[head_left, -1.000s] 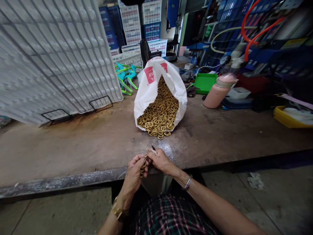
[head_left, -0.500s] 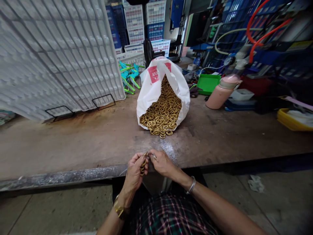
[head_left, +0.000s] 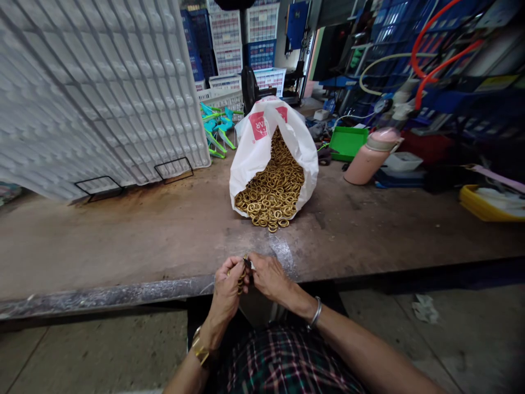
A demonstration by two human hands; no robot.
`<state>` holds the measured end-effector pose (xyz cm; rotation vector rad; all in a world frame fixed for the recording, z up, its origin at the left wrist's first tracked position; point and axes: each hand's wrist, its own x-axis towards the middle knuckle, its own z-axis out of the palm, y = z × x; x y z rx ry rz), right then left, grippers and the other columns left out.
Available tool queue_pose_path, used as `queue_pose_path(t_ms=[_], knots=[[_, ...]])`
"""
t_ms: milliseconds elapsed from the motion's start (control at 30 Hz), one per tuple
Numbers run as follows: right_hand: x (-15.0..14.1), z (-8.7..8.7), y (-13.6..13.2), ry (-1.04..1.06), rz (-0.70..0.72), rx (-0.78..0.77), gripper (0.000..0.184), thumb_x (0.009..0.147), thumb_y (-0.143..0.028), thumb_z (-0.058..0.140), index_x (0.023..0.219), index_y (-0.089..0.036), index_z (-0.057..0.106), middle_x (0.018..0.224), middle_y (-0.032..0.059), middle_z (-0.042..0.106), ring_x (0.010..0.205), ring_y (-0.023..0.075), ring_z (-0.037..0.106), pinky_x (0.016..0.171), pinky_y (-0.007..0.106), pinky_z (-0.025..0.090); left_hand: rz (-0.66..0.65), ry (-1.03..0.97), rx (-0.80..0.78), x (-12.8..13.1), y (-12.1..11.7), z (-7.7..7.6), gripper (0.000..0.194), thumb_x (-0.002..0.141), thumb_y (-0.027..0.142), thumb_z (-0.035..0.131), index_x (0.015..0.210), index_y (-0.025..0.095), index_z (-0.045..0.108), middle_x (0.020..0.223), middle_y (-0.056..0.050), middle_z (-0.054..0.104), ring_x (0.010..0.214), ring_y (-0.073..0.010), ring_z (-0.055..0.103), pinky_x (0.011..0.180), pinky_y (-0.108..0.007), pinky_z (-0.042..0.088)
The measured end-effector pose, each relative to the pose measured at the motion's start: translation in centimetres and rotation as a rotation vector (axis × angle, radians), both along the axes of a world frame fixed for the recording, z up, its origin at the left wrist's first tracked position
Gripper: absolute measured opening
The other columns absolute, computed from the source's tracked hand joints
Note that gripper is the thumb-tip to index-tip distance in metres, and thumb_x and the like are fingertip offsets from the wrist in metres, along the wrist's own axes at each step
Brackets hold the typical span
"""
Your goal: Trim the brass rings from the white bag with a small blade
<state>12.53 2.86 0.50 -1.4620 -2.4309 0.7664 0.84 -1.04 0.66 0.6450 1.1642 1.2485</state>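
Note:
My left hand (head_left: 228, 279) is closed around several brass rings (head_left: 240, 284), which hang in a short row from its fingers above the table's front edge. Right beside it, my right hand (head_left: 268, 275) has its fingers pinched together at the uppermost ring. A small dark and pale thing shows at those fingertips, too small to name. Beyond both hands, a white plastic bag (head_left: 251, 156) with red print lies with its mouth towards me. A heap of loose brass rings (head_left: 279, 183) fills it and spills onto the tabletop (head_left: 184, 230).
White ribbed plastic trays (head_left: 123, 82) stand upright at left in black wire holders. Turquoise and green clips (head_left: 219, 128) lie behind the bag. On the right are a green tray (head_left: 348, 143), a pink bottle (head_left: 367, 161) and a yellow tray (head_left: 484, 208). Stacked crates (head_left: 262, 24) stand at the back.
My right fingers have closed in on the ring in my left hand, and a dark bit now shows between the fingertips. The left hand has hardly moved.

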Motion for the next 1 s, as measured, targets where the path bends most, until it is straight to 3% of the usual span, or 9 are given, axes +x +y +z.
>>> queue_pose_path(t_ms=[233, 467, 533, 667, 767, 900, 1000], knots=[[-0.4, 1.0, -0.2, -0.104, -0.02, -0.01, 0.023, 0.082, -0.013, 0.036, 0.096, -0.014, 0.054, 0.088, 0.0104, 0.067, 0.075, 0.0183, 0.061, 0.06, 0.026, 0.032, 0.011, 0.012, 0.005, 0.0, -0.1, -0.2, 0.028, 0.071, 0.041, 0.064, 0.072, 0.016, 0.05, 0.054, 0.005, 0.052, 0.043, -0.0052, 0.044, 0.039, -0.016, 0.033], [-0.2, 0.7, 0.6, -0.199, 0.009, 0.032, 0.024, 0.078, -0.011, 0.039, 0.096, -0.014, 0.055, 0.082, 0.0127, 0.067, 0.075, 0.0214, 0.063, 0.059, 0.027, 0.034, -0.023, 0.001, 0.0, -0.4, -0.4, 0.2, 0.026, 0.071, 0.038, 0.064, 0.069, 0.016, 0.05, 0.056, 0.004, 0.053, 0.043, -0.0047, 0.044, 0.039, -0.015, 0.033], [0.2, 0.5, 1.5, -0.237, -0.013, 0.061, 0.025, 0.077, -0.008, 0.039, 0.096, -0.013, 0.055, 0.081, 0.0136, 0.067, 0.075, 0.0223, 0.064, 0.059, 0.027, 0.035, -0.118, -0.004, 0.001, -0.5, -1.2, 0.9, 0.026, 0.072, 0.038, 0.063, 0.068, 0.016, 0.05, 0.056, 0.004, 0.053, 0.042, -0.0046, 0.043, 0.039, -0.016, 0.033], [1.1, -0.1, 3.4, -0.264, -0.097, 0.137, 0.025, 0.079, -0.008, 0.036, 0.096, -0.013, 0.055, 0.078, 0.0128, 0.067, 0.07, 0.0215, 0.063, 0.058, 0.027, 0.034, -0.469, 0.027, -0.108, -0.7, -3.6, 1.5, 0.025, 0.073, 0.039, 0.061, 0.07, 0.016, 0.051, 0.059, 0.002, 0.057, 0.042, -0.0059, 0.046, 0.038, -0.016, 0.032], [1.4, -0.8, 4.6, -0.178, -0.153, 0.199, 0.024, 0.079, -0.009, 0.039, 0.096, -0.015, 0.054, 0.083, 0.0095, 0.066, 0.074, 0.0189, 0.061, 0.061, 0.026, 0.035, -0.559, 0.048, -0.269, -0.9, -5.0, -0.9, 0.024, 0.069, 0.038, 0.062, 0.071, 0.016, 0.052, 0.058, 0.0, 0.058, 0.041, -0.0067, 0.045, 0.035, -0.016, 0.028], [1.3, -1.2, 6.9, -0.02, -0.237, 0.305, 0.024, 0.08, -0.011, 0.042, 0.101, -0.017, 0.052, 0.094, 0.0075, 0.064, 0.086, 0.0173, 0.058, 0.071, 0.024, 0.037, -0.347, 0.022, -0.456, -1.2, -5.0, -7.2, 0.027, 0.061, 0.039, 0.065, 0.066, 0.015, 0.053, 0.058, -0.001, 0.057, 0.041, -0.0083, 0.045, 0.035, -0.019, 0.025], [1.0, -0.7, 9.3, 0.018, -0.272, 0.391, 0.024, 0.082, -0.013, 0.042, 0.103, -0.017, 0.052, 0.098, 0.0073, 0.061, 0.092, 0.0175, 0.055, 0.076, 0.025, 0.037, -0.171, 0.117, -0.555, -1.2, -3.7, -11.0, 0.027, 0.063, 0.041, 0.064, 0.059, 0.016, 0.053, 0.052, -0.001, 0.053, 0.047, -0.013, 0.05, 0.041, -0.023, 0.033]])
